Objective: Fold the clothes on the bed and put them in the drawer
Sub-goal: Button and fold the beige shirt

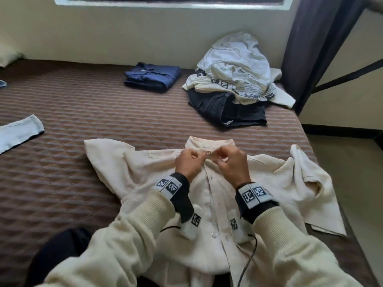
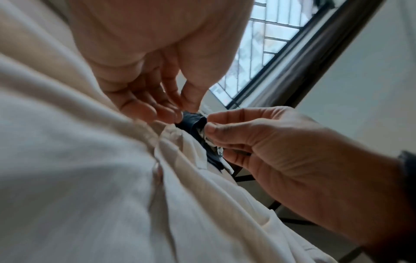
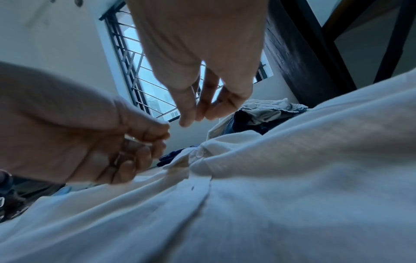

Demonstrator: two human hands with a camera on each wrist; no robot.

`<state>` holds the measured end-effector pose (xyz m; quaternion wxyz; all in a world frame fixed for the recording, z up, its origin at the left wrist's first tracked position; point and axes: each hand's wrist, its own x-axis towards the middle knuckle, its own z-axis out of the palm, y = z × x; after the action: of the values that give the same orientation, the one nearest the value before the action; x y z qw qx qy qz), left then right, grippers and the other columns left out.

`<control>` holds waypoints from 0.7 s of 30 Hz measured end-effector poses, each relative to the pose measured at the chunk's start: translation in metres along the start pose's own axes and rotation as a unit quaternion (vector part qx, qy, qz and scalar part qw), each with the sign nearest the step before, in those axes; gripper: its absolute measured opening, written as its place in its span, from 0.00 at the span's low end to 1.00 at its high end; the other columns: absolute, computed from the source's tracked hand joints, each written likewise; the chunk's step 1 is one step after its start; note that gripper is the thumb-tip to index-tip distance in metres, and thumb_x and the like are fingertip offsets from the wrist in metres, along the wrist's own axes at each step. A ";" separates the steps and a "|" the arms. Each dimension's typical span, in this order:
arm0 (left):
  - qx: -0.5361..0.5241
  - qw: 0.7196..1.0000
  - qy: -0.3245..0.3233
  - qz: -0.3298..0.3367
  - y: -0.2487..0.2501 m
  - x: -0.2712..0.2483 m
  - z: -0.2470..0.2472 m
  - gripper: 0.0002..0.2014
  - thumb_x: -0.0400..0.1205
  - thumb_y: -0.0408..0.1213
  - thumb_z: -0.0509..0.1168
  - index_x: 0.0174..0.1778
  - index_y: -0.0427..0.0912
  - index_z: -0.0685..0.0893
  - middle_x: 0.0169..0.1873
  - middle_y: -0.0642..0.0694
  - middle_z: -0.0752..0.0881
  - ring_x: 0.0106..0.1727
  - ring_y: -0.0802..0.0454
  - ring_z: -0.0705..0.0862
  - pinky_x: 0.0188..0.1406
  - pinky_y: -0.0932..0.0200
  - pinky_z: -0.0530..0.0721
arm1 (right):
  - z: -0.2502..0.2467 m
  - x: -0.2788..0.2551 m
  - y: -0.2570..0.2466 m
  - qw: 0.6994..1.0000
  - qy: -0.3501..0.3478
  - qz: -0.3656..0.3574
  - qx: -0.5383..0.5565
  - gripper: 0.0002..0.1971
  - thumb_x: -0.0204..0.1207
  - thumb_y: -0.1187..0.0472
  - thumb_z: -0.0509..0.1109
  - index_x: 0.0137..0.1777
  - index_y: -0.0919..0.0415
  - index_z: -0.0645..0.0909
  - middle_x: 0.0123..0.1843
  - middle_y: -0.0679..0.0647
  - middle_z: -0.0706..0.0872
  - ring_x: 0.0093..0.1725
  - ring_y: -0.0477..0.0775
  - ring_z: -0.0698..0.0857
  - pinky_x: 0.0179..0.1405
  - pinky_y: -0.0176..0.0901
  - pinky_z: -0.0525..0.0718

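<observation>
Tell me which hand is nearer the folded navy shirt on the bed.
Left. The left hand is at the cream shirt's collar, roughly below the folded navy shirt; the right hand sits beside it, further to the right.

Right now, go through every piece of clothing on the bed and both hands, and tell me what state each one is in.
Cream shirt: spread flat, front up, top button undone.
Navy shirt: folded.
Pale pile: crumpled, unfolded.
Black garment: roughly folded under the pile.
Light blue cloth: lying flat at the left edge.
Left hand: fingers curled at the collar.
Right hand: fingers curled at the collar.
</observation>
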<state>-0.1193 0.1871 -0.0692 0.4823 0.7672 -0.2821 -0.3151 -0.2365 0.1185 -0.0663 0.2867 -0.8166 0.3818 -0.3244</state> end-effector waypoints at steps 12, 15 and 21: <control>0.165 0.982 0.002 -0.094 -0.023 -0.018 0.019 0.12 0.74 0.41 0.73 0.46 0.35 0.89 0.42 0.39 0.91 0.47 0.42 0.90 0.41 0.56 0.86 | 0.020 -0.031 -0.005 0.949 -0.217 0.104 -0.202 0.23 0.74 0.57 0.72 0.71 0.52 0.78 0.61 0.60 0.87 0.58 0.62 0.86 0.56 0.49 0.85; 0.160 0.982 0.012 -0.096 -0.023 -0.017 0.022 0.12 0.71 0.42 0.75 0.44 0.37 0.89 0.41 0.40 0.91 0.46 0.42 0.89 0.38 0.58 0.84 | 0.017 -0.025 0.002 0.948 -0.202 0.127 -0.209 0.18 0.76 0.61 0.70 0.66 0.60 0.82 0.61 0.63 0.86 0.61 0.64 0.85 0.55 0.47 0.82; 0.162 0.983 -0.002 -0.091 -0.021 -0.011 0.024 0.14 0.74 0.46 0.67 0.46 0.38 0.87 0.43 0.38 0.90 0.45 0.39 0.89 0.44 0.53 0.89 | 0.015 -0.022 0.007 0.961 -0.148 0.188 -0.136 0.11 0.72 0.60 0.73 0.52 0.63 0.89 0.53 0.64 0.89 0.56 0.64 0.86 0.51 0.44 0.81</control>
<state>-0.1416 0.1896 -0.0943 0.3206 0.8570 -0.2595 -0.3088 -0.2392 0.1360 -0.0878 0.2824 -0.7999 0.5226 -0.0852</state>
